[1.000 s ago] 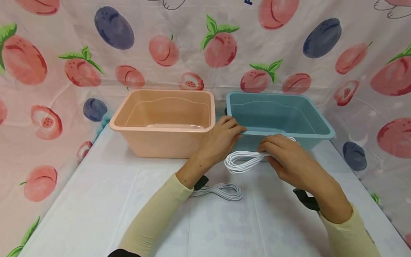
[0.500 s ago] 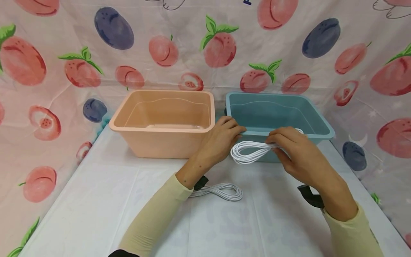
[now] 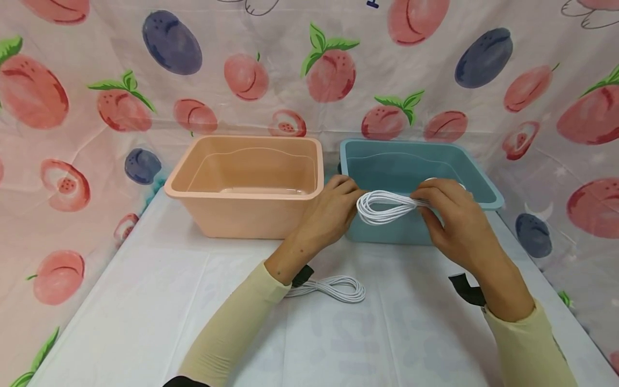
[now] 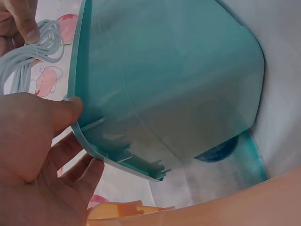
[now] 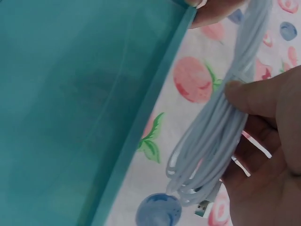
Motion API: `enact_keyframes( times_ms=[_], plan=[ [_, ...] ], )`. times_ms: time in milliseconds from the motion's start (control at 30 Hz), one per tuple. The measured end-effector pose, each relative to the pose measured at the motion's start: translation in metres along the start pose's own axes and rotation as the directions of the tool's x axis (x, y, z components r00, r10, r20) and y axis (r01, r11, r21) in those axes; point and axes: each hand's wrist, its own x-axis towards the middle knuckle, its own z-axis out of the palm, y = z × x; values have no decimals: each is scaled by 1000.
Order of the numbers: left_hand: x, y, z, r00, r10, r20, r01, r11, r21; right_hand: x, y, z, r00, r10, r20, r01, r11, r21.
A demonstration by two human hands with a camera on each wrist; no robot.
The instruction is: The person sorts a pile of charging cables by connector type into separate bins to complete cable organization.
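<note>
My right hand pinches a coiled white USB cable at its middle, just above the near rim of the teal bin. In the right wrist view the thumb presses on the coil, and a metal plug shows at its lower end. My left hand grips the bin's near left corner; the left wrist view has its thumb and fingers around the teal rim. A second coiled cable lies on the white table, partly hidden by my left wrist.
To the left of the teal bin stands a peach-coloured bin, close to my left forearm. A fruit-printed cloth hangs behind both bins and along the sides of the white table.
My right hand has raised the USB cable and moved it slightly right, from in front of the teal bin up to its rim. The left hand has stayed at the bin's corner.
</note>
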Motion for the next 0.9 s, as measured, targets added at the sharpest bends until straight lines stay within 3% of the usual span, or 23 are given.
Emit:
enact_keyframes(
  times_ms=[267, 900],
  plan=[
    [1, 0, 1, 1000, -8, -11, 8, 1000, 8, -3, 15, 7, 995, 66, -79, -69, 997, -31],
    [0, 0, 1, 1000, 7, -12, -7, 1000, -6, -8, 41, 25, 982, 187, -38, -189, 981, -50]
  ],
)
